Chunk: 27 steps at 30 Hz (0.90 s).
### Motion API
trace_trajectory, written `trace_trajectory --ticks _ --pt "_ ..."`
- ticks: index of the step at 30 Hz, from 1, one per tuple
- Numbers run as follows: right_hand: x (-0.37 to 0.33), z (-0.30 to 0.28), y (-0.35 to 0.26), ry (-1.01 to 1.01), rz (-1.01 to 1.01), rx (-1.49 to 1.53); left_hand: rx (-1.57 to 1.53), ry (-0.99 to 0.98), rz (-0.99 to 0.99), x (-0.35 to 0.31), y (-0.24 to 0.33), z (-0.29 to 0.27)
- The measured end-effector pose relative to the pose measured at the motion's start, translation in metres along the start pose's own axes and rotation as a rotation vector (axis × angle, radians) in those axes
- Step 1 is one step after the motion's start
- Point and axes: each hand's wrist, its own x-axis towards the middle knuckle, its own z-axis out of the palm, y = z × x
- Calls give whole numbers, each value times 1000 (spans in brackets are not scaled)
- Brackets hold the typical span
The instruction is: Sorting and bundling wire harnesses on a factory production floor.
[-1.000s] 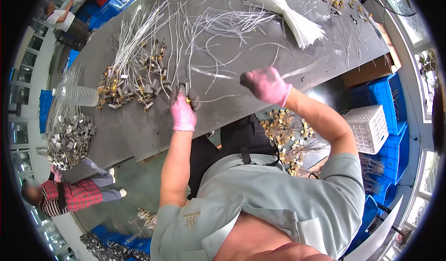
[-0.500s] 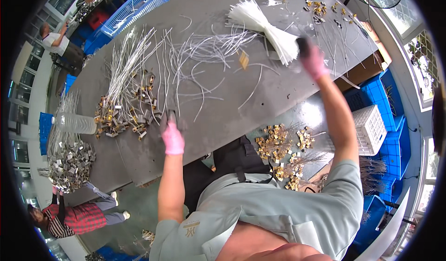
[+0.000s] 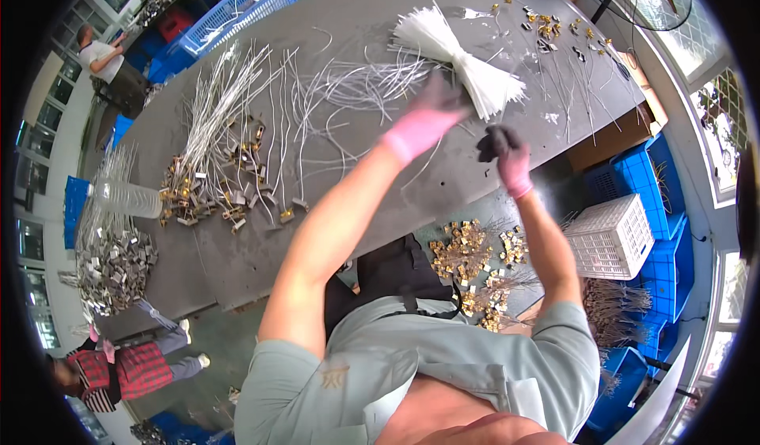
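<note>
My left hand (image 3: 427,116), in a pink glove with dark fingers, is over the table beside the tied bundle of white strands (image 3: 459,57); motion smears its fingers. Just nearer than the bundle's near end, my right hand (image 3: 507,154) wears the same kind of glove. Its fingers are curled in, and whatever they may hold is hidden. Loose white wires (image 3: 356,85) spread to the left of my left hand. Farther left lie wires with small metal and brass-coloured end pieces (image 3: 237,184).
A clear plastic bottle (image 3: 131,199) lies by a heap of wired metal pieces (image 3: 119,275) at left. Small brass parts (image 3: 546,27) sit at far right. Brass-ended wires (image 3: 463,251) are below the table edge, near a white crate (image 3: 609,235). Another person (image 3: 131,370) stands lower left.
My left hand has swung right and away, from the metal-ended wires to the bundle. My right hand has come left and nearer. The small tan piece near the loose wires is now out of sight.
</note>
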Motion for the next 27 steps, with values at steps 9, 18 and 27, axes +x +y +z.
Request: trace_trajectory --ticks 9,18,27 --pt "-39 68 18 -149 -387 -160 638 292 338 -123 -84 -9" --pt "-39 143 92 -507 109 102 1110 1206 -451 -338 -121 -208" --pt "-111 259 39 -899 -145 -154 758 1062 -839 -323 -152 -245"
